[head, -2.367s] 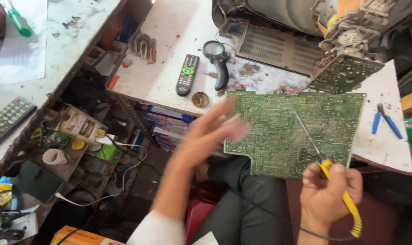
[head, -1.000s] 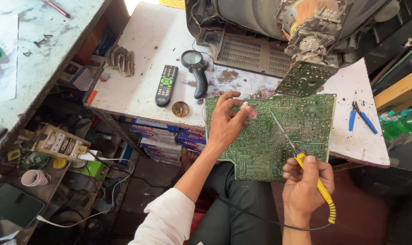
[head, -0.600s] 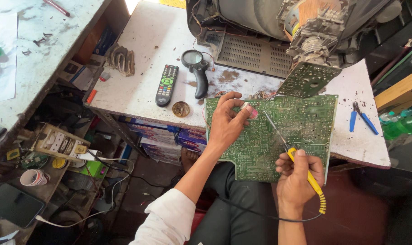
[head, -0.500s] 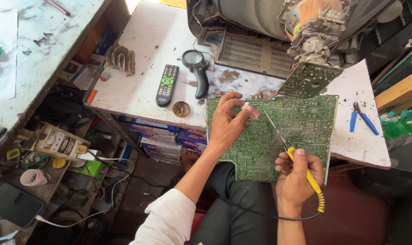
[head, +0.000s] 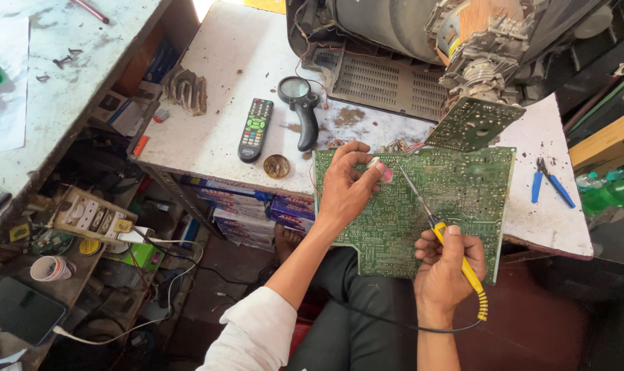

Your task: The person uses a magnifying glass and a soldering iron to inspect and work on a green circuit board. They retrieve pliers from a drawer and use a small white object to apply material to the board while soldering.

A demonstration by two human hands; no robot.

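The left hand (head: 345, 187) is pinching a small pinkish piece (head: 382, 170) between thumb and fingertips, its grip closed, steadying it over the green circuit board (head: 422, 206), which is lying solder side up, half on the white bench (head: 229, 103) and half over the person's lap. The right hand (head: 444, 269) is wrapping tightly around a yellow-handled soldering iron (head: 456, 257), angling its tip toward that piece. Blue pliers (head: 549, 182) are lying near.

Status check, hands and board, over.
Left hand pinching small pink piece on green circuit board. Right hand gripping yellow soldering iron. Nothing blocking.
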